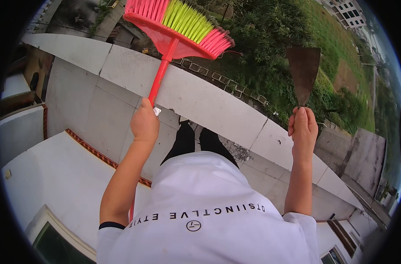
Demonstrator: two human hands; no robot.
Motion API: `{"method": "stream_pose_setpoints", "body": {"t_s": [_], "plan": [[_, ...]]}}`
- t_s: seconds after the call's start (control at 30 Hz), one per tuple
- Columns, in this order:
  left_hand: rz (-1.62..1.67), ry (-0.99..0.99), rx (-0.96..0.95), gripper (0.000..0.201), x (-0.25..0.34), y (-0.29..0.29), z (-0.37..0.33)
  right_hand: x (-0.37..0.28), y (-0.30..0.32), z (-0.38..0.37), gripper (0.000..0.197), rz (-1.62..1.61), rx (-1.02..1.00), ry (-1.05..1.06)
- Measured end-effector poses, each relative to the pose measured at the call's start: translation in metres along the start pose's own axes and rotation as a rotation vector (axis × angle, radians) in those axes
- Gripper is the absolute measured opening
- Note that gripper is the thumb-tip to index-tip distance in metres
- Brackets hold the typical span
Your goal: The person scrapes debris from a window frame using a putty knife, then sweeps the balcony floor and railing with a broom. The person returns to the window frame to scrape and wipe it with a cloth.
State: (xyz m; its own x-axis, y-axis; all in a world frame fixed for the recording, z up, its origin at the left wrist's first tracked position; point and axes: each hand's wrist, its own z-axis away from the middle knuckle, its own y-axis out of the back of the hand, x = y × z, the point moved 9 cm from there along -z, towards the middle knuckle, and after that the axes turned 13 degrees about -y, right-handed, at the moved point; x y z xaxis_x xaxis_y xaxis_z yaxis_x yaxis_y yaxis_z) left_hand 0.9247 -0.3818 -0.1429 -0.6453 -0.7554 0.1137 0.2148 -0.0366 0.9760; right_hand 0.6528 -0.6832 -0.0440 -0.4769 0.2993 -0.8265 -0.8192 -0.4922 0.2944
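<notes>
My left hand (pixel 145 122) is closed round the red handle of a broom (pixel 169 46), just below its head. The broom's head points up and away, with pink and yellow-green bristles. A small white scrap, which I cannot identify, shows beside that hand. On the other side my right hand (pixel 303 127) grips a scraper (pixel 303 72) by its handle, which the fingers mostly hide. Its wide, dark, rusty-looking blade stands upright. Both tools are held up in front of me and apart from each other.
A pale parapet ledge (pixel 196 99) runs across in front of me, with a drop to bushes (pixel 271 31) and grass beyond. I stand on a tiled floor (pixel 108 114) with dark debris (pixel 235 150) near my feet. White walls (pixel 73 176) and a window (pixel 59 242) lie behind.
</notes>
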Motion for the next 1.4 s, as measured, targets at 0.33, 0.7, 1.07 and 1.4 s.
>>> {"method": "stream_pose_setpoints", "body": {"t_s": [0.33,0.7,1.07,1.4], "plan": [[1.206,0.211,-0.080,0.016,-0.034,-0.038,0.015,0.044,0.034,0.014,0.021,-0.150,0.085,-0.141],[1.002,0.222,0.106,0.020,-0.067,-0.058,0.025,0.016,-0.013,0.004,0.020,-0.036,-0.033,0.097],[0.567,-0.107,0.487,0.024,-0.154,-0.091,0.024,-0.049,-0.053,0.053,0.015,0.335,-0.125,0.737],[0.358,-0.223,0.300,0.016,-0.099,-0.028,0.004,-0.050,-0.045,0.049,0.017,0.364,-0.181,0.759]]}}
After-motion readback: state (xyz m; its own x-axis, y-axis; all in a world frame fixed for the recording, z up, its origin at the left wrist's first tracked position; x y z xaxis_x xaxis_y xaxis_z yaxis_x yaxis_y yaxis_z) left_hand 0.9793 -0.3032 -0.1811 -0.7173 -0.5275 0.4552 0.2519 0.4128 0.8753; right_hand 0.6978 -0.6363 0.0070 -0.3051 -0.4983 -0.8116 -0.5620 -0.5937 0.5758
